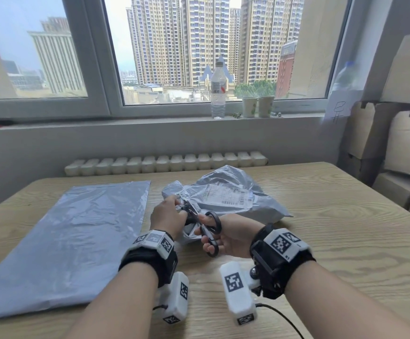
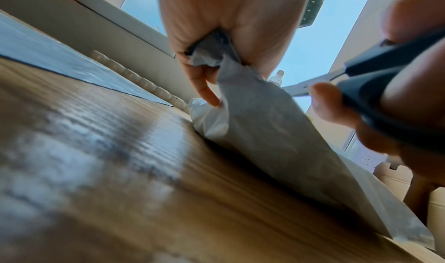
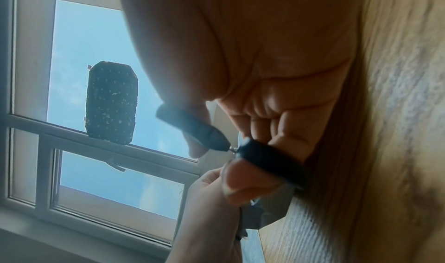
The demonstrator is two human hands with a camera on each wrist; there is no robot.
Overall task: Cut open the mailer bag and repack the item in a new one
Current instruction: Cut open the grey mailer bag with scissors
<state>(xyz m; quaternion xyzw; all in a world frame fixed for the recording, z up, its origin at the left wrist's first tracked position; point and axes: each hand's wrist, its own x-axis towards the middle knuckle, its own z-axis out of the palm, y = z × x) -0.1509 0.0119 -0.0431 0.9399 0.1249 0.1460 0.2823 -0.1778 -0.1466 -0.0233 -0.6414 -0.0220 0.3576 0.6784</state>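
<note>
Mailer bag [image 1: 226, 192]: silver-grey, white barcode label; new bag [image 1: 72, 231]: matching grey; scissors [image 1: 207, 227]: black handles; table [image 1: 333, 236]: light wood grain (wrist units: black-and-white squares)

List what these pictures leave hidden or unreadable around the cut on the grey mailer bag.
- Head view: the left hand covers the black-handled scissors' blade tips, so the cut's length is unknown.
- The item inside the crumpled grey plastic mailer bag is fully hidden by the plastic.
- White shipping label: print too small to read.
- Right wrist view: the right hand blocks the bag; the image is blurred.
</note>
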